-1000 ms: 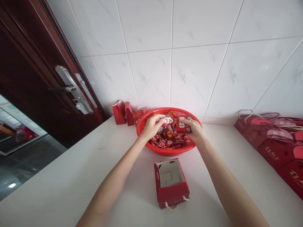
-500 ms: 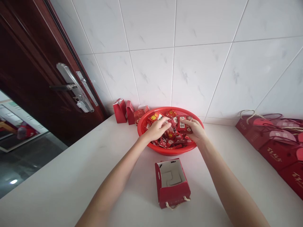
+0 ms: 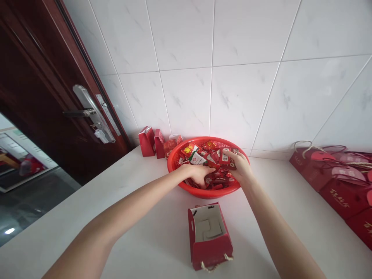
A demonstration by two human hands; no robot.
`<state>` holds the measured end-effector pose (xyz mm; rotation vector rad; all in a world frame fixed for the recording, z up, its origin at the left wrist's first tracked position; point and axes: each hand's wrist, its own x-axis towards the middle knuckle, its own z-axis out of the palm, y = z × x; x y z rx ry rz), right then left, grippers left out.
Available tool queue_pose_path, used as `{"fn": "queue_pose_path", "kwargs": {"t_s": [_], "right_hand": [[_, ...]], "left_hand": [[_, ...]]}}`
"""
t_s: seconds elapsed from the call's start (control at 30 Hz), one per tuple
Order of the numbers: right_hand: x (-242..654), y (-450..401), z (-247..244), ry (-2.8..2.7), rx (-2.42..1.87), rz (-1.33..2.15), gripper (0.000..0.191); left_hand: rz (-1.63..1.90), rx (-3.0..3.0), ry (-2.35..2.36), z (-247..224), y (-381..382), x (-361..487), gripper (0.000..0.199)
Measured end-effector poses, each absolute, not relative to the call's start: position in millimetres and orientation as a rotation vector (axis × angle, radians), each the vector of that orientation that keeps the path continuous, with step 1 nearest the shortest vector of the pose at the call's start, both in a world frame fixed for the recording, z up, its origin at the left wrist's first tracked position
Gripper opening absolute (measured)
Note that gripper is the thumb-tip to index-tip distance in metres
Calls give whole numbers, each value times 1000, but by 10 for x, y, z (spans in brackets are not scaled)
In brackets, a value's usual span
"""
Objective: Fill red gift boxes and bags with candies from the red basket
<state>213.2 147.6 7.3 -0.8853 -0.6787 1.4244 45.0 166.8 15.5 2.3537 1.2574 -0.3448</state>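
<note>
A red plastic basket (image 3: 203,193) holds a heap of red wrapped sweets (image 3: 216,180). My left hand (image 3: 199,175) reaches down among them, thumb stretched out and apart from the fingers, whose tips are partly hidden in the heap. On the basket's right side, my right hand (image 3: 241,164) grips a red packet (image 3: 226,157) with a white label and flower print. A green and white packet (image 3: 198,158) lies on the heap just beyond my left hand. In front of the basket stands a dark red gift box (image 3: 213,248), its top open, with rope handles and a bare white inside.
Small red boxes (image 3: 147,142) stand by the wall left of the basket. Several red gift bags (image 3: 331,186) with cord handles are lined up at the right. A dark wooden door (image 3: 43,77) is at the left, beyond the white tabletop (image 3: 139,217).
My left hand has moved down and nearer, deeper into the sweets; the green and white packet now shows where it was. My right hand still holds the red packet. The view has tilted slightly upward.
</note>
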Motion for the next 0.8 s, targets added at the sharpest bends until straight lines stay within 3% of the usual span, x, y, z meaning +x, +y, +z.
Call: {"fn": "queue_pose_path", "kwargs": {"t_s": [0.13, 0.33, 0.4, 0.53, 0.8], "right_hand": [[2127, 1455, 81, -700, -875, 1420, 18], [2132, 1452, 90, -698, -920, 1399, 18], [2125, 1448, 96, -681, -925, 1400, 18], [2110, 1446, 96, -670, -892, 1394, 17], [2118, 1446, 106, -684, -910, 1393, 15]], "left_hand": [[-385, 2500, 1200, 53, 1812, 552, 92], [-383, 2560, 1210, 39, 1815, 574, 51], [-416, 2551, 1202, 59, 1797, 573, 51], [-495, 2574, 1221, 59, 1787, 608, 72], [-488, 2574, 1242, 61, 1786, 679, 42]]}}
